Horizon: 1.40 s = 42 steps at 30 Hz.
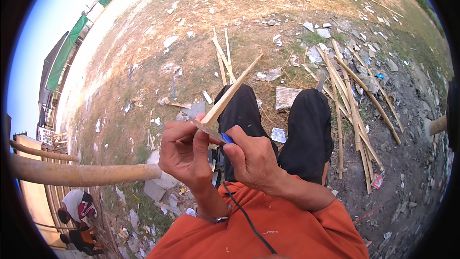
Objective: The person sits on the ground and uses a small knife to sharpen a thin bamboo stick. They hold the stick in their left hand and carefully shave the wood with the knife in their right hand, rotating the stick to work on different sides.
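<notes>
My left hand is closed around the near end of a pale split bamboo strip, which points up and away to the right above my knee. In my closed right hand is a knife with a blue handle; most of the handle is hidden by the fingers. The knife's grey blade lies across the strip's near end, by my left thumb. Both hands are close together over my lap, in front of my dark trousers.
Several bamboo strips lie heaped on the right, and a few more lie ahead. A thick bamboo pole reaches in from the left. Two people crouch at the lower left. Rubble and litter cover the ground.
</notes>
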Motion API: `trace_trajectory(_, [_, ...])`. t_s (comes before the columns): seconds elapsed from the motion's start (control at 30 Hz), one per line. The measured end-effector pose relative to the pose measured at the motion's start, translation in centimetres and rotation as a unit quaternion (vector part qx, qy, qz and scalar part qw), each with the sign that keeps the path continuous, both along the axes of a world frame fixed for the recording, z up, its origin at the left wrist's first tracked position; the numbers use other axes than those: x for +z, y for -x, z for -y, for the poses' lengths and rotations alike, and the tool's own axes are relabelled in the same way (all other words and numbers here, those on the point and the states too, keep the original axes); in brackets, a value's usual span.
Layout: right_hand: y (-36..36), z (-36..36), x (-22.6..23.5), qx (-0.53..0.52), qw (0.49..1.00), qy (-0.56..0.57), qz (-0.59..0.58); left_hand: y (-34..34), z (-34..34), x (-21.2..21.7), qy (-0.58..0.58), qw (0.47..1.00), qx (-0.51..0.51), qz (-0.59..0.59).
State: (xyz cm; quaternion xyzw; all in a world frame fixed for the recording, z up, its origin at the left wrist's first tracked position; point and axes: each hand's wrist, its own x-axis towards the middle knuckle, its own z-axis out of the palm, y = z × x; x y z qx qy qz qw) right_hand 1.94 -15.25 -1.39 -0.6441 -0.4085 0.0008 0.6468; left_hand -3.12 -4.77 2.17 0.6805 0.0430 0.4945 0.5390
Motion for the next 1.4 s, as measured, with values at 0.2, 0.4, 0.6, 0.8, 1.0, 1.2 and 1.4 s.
trace_trajectory(0.2, [-0.4,0.4,0.5,-0.003,0.998,-0.009,-0.054,0.1,0.9,0.1,0.038,0.999,-0.014,-0.016])
trace_trajectory(0.4, [-1.1,-0.4,-0.8,-0.053,0.998,0.012,0.013,-0.6,1.0,-0.3,-0.045,0.999,0.007,0.017])
trace_trajectory(0.6, [-1.4,-0.6,-0.1,-0.064,0.995,0.074,0.001,-0.2,0.1,-0.4,-0.002,1.0,0.005,0.015])
trace_trajectory(0.8, [-2.2,-1.1,-2.1,-0.099,0.992,0.061,0.049,-0.2,0.1,-0.6,0.004,1.0,0.003,0.018])
trace_trajectory(1.0, [-1.5,-1.2,-0.5,-0.101,0.99,0.088,0.047,0.1,-0.7,-0.4,-0.005,1.0,0.009,0.014])
trace_trajectory(1.2, [-3.7,-2.0,-3.3,-0.159,0.973,0.118,0.116,-0.2,-0.3,0.0,0.018,1.0,0.018,0.01])
trace_trajectory(1.4, [-10.0,1.5,-10.3,-0.252,0.922,0.283,-0.082,-0.4,-0.2,-0.1,-0.007,1.0,-0.001,0.026])
